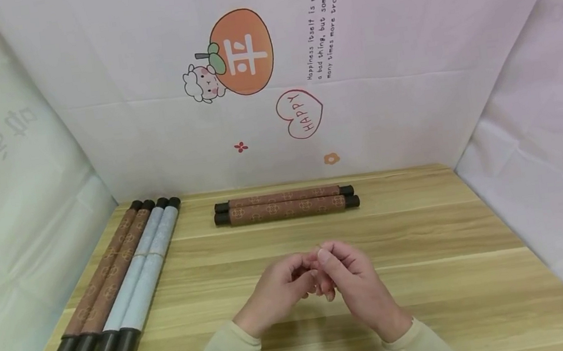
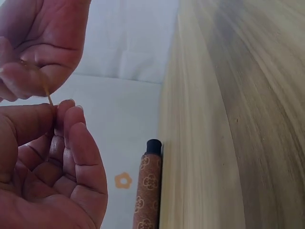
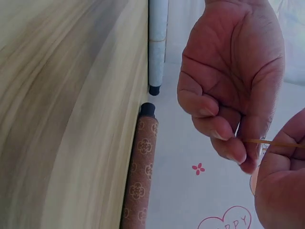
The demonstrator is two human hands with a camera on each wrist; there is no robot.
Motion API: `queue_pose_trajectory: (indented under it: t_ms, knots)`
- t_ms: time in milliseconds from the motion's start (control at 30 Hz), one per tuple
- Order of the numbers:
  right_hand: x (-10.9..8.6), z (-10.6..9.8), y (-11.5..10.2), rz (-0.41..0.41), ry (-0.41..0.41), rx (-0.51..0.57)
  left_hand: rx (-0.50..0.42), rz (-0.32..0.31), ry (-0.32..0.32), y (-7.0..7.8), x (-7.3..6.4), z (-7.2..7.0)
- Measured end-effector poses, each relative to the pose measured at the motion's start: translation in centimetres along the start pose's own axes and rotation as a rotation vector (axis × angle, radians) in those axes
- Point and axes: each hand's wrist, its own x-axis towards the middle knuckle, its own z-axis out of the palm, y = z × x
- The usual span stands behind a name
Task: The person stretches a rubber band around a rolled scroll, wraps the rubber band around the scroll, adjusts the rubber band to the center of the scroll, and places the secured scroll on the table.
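Note:
Above the middle of the table, my left hand (image 1: 275, 289) and right hand (image 1: 357, 287) meet at the fingertips. Stretched between them is a thin yellow-brown rubber band (image 3: 269, 142), also visible in the left wrist view. The left thumb and fingertips pinch one end of it. The right hand's fingers pinch the other end, partly hidden by the fingers. Beyond the hands, two brown patterned scrolls (image 1: 286, 209) with black end caps lie side by side, untouched, near the table's back edge.
On the left side of the table, two brown scrolls (image 1: 108, 275) lie next to two pale blue scrolls (image 1: 147, 273), which have a thin band around their middle. White printed cloth (image 1: 386, 120) hangs behind and on both sides of the wooden table (image 1: 427, 227).

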Motion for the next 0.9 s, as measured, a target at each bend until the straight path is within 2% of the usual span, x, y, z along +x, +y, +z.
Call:
queue_pose_trajectory:
  t_ms: [167, 267, 367, 533, 700, 800, 900]
  knots:
    - [-0.2, -0.5, 0.2, 0.106, -0.029, -0.019, 0.027, -0.022, -0.042, -0.1, 0.2, -0.3]
    - [-0.2, -0.7, 0.4, 0.190, 0.000, -0.044, 0.061, -0.017, -0.083, -0.3, 0.5, -0.7]
    - [-0.2, -1.0, 0.5, 0.242, 0.021, -0.073, 0.129, -0.016, -0.089, -0.7, 1.2, -1.4]
    - [-0.4, -1.4, 0.7, 0.275, 0.023, -0.133, 0.327, -0.042, -0.012, -1.4, 2.8, -3.1]
    - [-0.7, -1.6, 0.9, 0.289, 0.020, -0.176, 0.603, -0.046, 0.069, -1.7, 4.8, -4.8]
    - [-0.8, -1.6, 1.0, 0.280, 0.014, -0.186, 0.756, -0.036, 0.087, -1.9, 5.9, -5.6]
    - [-0.8, -1.7, 1.0, 0.273, 0.003, -0.184, 0.853, -0.025, 0.092, -2.3, 7.1, -6.2]
